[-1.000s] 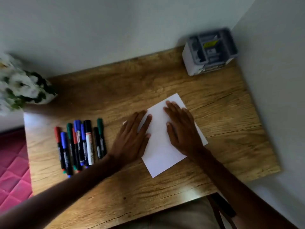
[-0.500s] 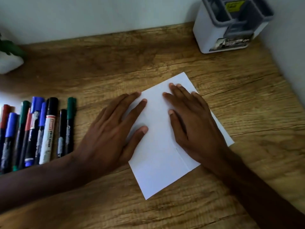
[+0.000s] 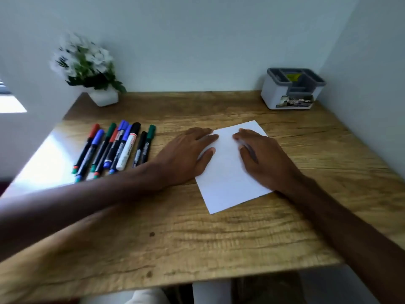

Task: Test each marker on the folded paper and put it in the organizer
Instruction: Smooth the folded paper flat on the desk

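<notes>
Both hands are down flat: the left hand (image 3: 186,154) has straight fingers and its thumb reaching onto the left edge of the folded paper (image 3: 228,178), and the right hand (image 3: 263,159) lies palm-down across the sheet's right half, fingers stretched out too. Neither is curled round anything, and a strip of white shows between them. The paper lies skewed on the tabletop (image 3: 197,238), one corner pointing at the person, the far corner angled toward the back right. Out to the left, just beside the left wrist, the markers (image 3: 118,148) lie side by side in a loose row, all capped, with caps in red, blue, green and black pointing toward the wall; one has a white barrel with a black cap (image 3: 129,150). In the far right corner, well apart from the paper, stands the organizer (image 3: 291,91), white-bodied with a grey divided top and something yellow in a back compartment. In the far left corner sits a white pot (image 3: 103,96) of white flowers (image 3: 85,62), blurred.
</notes>
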`<state>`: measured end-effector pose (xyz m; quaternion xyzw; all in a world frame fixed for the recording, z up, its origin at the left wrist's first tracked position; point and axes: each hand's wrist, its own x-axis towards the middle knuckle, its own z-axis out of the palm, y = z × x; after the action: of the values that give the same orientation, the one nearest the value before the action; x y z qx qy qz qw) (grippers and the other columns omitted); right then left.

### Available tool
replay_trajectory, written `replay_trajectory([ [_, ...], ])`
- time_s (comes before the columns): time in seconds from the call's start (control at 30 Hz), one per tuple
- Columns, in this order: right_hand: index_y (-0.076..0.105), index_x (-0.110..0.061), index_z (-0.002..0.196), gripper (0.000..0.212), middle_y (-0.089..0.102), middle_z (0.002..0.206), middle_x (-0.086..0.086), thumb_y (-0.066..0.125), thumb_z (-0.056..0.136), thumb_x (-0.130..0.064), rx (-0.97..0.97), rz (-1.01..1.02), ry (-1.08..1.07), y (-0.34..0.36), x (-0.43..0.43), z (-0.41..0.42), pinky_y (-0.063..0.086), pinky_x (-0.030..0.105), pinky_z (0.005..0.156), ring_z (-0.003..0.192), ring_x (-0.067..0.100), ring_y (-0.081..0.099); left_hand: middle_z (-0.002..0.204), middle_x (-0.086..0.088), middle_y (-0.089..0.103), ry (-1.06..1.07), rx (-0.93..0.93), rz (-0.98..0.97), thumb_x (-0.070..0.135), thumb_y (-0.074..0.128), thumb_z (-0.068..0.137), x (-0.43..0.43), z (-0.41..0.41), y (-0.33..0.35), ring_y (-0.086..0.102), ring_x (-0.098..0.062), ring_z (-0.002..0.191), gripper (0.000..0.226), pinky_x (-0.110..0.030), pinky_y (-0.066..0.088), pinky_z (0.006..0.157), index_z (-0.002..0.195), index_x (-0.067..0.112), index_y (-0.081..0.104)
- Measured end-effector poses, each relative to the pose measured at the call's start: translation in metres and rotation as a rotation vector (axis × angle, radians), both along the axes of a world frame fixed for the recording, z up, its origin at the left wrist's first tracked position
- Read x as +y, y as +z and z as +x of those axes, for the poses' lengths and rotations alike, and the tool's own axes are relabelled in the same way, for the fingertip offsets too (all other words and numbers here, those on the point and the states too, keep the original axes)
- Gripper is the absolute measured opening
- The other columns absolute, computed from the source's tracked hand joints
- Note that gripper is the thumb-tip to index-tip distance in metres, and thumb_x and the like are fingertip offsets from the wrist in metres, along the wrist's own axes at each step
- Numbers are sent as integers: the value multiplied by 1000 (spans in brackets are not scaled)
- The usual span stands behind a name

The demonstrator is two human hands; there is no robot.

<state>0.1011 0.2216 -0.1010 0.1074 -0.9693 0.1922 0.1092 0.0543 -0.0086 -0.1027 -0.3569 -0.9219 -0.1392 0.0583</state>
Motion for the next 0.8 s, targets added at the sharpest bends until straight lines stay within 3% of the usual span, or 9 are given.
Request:
replay_trajectory([
  [0.17,60,-9,140,38,55,151,8,52,103,-13,-4,-1,32,7,-3,7,23,20,114,144,18,46,154,-9,48,57,88,-36,33,42,106,-4,22,11,40,-24,143,45,-39,39,111,145,13,53],
  [0.4,60,-18,142,39,52,154,-1,55,103,-16,-42,-33,116,8,6,5,34,35,122,144,10,44,148,-2,54,67,39,37,39,42,105,-14,44,15,44,-17,138,45,-37,45,105,143,17,54],
  [0.6,62,-22,140,39,51,153,-8,54,101,-22,-47,-17,183,9,14,-2,26,12,117,143,-1,41,148,0,54,14,64,54,41,43,105,-19,50,14,45,-15,138,47,-31,42,107,144,18,54],
  [0.73,73,-22,124,32,67,136,-8,58,97,-27,128,-55,196,18,-5,-1,46,39,112,126,6,61,146,-1,57,23,92,80,42,44,104,-20,51,11,48,-17,136,46,-35,43,108,139,17,59],
  [0.8,77,-19,117,24,74,123,-5,64,97,-21,218,-106,210,26,-22,-3,52,40,105,113,7,68,138,-1,63,31,130,111,41,47,102,-21,53,12,54,-19,129,43,-38,47,104,133,16,63],
])
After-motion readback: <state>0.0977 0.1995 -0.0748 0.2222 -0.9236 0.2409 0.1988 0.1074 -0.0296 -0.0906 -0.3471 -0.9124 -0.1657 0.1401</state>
